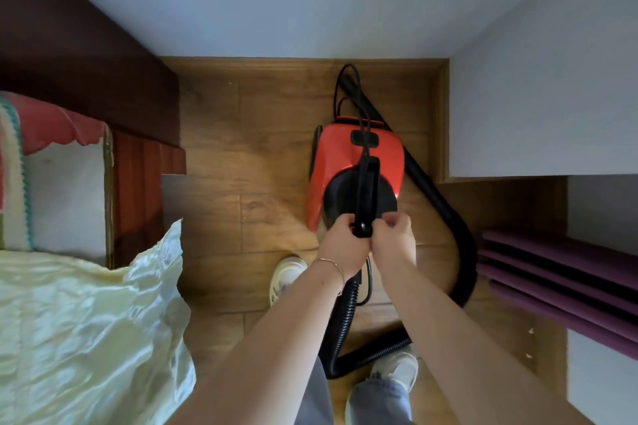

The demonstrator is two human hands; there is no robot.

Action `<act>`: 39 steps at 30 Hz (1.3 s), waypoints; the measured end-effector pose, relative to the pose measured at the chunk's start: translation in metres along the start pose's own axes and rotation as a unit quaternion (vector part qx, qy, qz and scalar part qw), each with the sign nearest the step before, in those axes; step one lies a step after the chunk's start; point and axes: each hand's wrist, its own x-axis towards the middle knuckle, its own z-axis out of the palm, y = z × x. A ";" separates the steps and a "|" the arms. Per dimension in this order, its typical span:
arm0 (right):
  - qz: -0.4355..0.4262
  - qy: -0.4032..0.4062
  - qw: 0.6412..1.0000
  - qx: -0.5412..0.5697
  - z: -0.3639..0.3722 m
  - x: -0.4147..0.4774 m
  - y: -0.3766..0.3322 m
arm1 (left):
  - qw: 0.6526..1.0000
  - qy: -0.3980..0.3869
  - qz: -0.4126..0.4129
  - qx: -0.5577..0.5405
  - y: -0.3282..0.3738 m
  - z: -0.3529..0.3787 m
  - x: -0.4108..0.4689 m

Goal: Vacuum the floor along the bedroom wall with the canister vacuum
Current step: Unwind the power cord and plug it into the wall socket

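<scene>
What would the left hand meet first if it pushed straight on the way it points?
The left hand grips the near end of the black handle, so that comes first. Past it, the hand would probably meet the red canister vacuum, though depth is unclear.

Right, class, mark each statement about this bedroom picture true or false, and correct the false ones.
1. The red canister vacuum stands on the brown wooden floor. True.
2. The left hand and the right hand both hold the black part at the vacuum's near end. True.
3. The black ribbed hose lies on the bed. False: it lies on the floor, looping round the vacuum's right side.
4. The folded purple mat lies left of the vacuum. False: it is on the right.
5. The person is barefoot. False: the person wears pale shoes.
</scene>
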 end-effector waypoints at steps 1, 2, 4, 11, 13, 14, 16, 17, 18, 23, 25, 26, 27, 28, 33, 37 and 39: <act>0.000 -0.007 1.000 0.005 0.000 -0.002 0.001 | 1.000 -0.006 -0.001 -0.014 0.000 0.000 0.001; 0.002 -0.015 1.000 0.009 0.000 -0.004 0.000 | 0.999 -0.009 -0.006 -0.034 0.000 -0.001 0.002; 0.004 -0.034 0.999 0.017 0.001 -0.009 0.001 | 0.997 0.004 -0.030 -0.070 -0.003 -0.001 0.006; -0.078 0.002 0.997 -0.001 -0.006 -0.003 -0.008 | 0.990 0.072 -0.042 -0.112 -0.018 -0.009 0.002; -0.030 -0.032 0.999 0.032 0.004 0.007 -0.014 | 0.989 0.081 -0.039 -0.113 -0.027 -0.015 0.002; -0.019 -0.046 0.998 0.032 0.011 0.011 -0.015 | 0.990 0.081 -0.034 -0.106 -0.032 -0.018 0.002; -0.028 -0.061 0.998 0.000 0.020 0.017 -0.012 | 0.991 0.092 -0.029 -0.093 -0.037 -0.025 0.001; -0.031 -0.057 0.998 -0.019 0.022 0.019 -0.011 | 0.991 0.098 -0.026 -0.092 -0.040 -0.028 0.001; -0.031 -0.050 0.998 -0.030 0.023 0.021 -0.011 | 0.990 0.105 -0.025 -0.090 -0.041 -0.031 0.001; -0.052 -0.032 0.998 -0.027 0.018 0.025 -0.015 | 0.982 0.169 -0.026 -0.073 -0.044 -0.043 0.004; -0.048 -0.032 0.998 0.004 0.012 0.025 -0.017 | 0.980 0.185 -0.032 -0.059 -0.042 -0.047 0.002; -0.039 -0.038 0.998 0.022 0.009 0.025 -0.016 | 0.980 0.191 -0.032 -0.047 -0.042 -0.048 0.002; -0.029 -0.046 0.998 0.041 0.006 0.024 -0.013 | 0.980 0.195 -0.032 -0.039 -0.042 -0.048 0.001; -0.020 -0.053 0.997 0.057 0.004 0.022 -0.009 | 0.979 0.198 -0.037 -0.034 -0.043 -0.048 0.000; -0.009 -0.062 0.992 0.111 -0.007 0.020 0.013 | 0.964 0.230 -0.100 -0.084 -0.064 -0.049 0.010; -0.014 -0.063 0.987 0.150 -0.018 0.022 0.017 | 0.940 0.266 -0.170 -0.129 -0.093 -0.056 0.027; -0.023 -0.062 0.987 0.147 -0.022 0.023 0.016 | 0.929 0.271 -0.194 -0.159 -0.096 -0.061 0.027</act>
